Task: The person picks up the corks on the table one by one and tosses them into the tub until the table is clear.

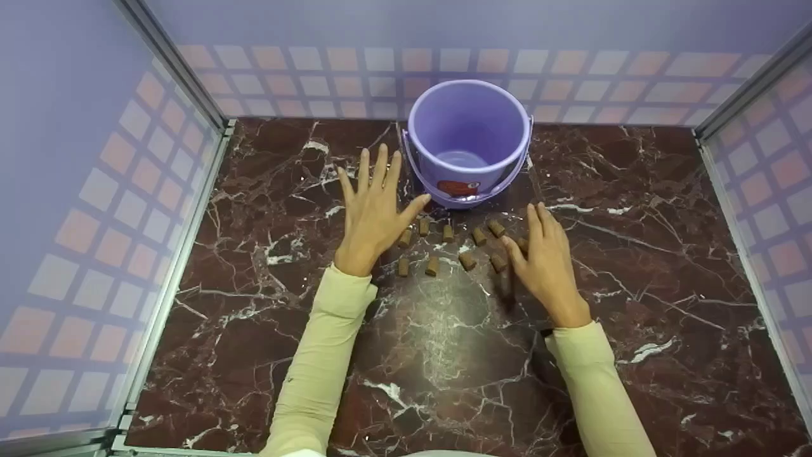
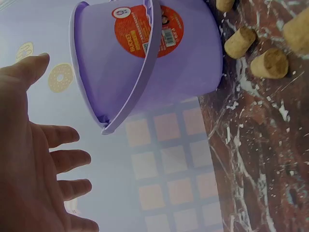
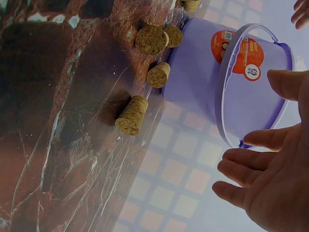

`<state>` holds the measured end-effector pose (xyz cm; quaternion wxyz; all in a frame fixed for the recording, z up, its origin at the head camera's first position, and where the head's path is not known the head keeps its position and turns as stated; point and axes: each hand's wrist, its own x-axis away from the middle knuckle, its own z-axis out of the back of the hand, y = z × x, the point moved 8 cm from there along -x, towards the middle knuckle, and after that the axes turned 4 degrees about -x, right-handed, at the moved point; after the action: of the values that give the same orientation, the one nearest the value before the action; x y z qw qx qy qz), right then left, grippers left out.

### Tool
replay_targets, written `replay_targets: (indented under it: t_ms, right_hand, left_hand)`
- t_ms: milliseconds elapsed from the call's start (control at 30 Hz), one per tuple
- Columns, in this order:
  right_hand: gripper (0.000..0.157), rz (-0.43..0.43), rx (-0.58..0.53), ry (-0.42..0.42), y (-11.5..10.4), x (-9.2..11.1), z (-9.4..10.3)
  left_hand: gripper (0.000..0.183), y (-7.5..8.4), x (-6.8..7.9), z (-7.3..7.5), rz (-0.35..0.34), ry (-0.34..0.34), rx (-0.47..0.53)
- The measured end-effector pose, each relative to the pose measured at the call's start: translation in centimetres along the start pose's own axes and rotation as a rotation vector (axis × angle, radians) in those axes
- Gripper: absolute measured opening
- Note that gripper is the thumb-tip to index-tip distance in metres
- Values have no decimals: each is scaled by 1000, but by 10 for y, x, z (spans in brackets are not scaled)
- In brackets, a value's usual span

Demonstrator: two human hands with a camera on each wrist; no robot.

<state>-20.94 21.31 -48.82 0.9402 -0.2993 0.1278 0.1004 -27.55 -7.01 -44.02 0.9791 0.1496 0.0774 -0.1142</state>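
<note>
A purple bucket (image 1: pixel 469 162) stands upright at the back of the table, its handle hanging down over the front and a red label (image 2: pixel 133 31) on its side. Several cork stoppers (image 1: pixel 432 265) lie in two loose rows before it. To the left of the corks, my left hand (image 1: pixel 374 219) hovers with straight, spread fingers and holds nothing. My right hand (image 1: pixel 547 263) is over the right end of the rows, fingers extended and palm bare in the right wrist view. One cork (image 1: pixel 523 244) is partly hidden by it. The bucket's visible inside holds nothing.
The dark red marble tabletop (image 1: pixel 254 355) has white veins. Lilac panels with pink and white squares rise at the back (image 1: pixel 304 25), left (image 1: pixel 63 127) and right, joined by metal corner posts (image 1: pixel 184 70).
</note>
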Motion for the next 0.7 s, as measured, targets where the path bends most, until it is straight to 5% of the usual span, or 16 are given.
replay_targets:
  t_ms: [700]
  right_hand:
    - [67,79,-37,101,-5,-2,5]
  left_hand:
    - [99,-3,-33,17,5,-8,-8]
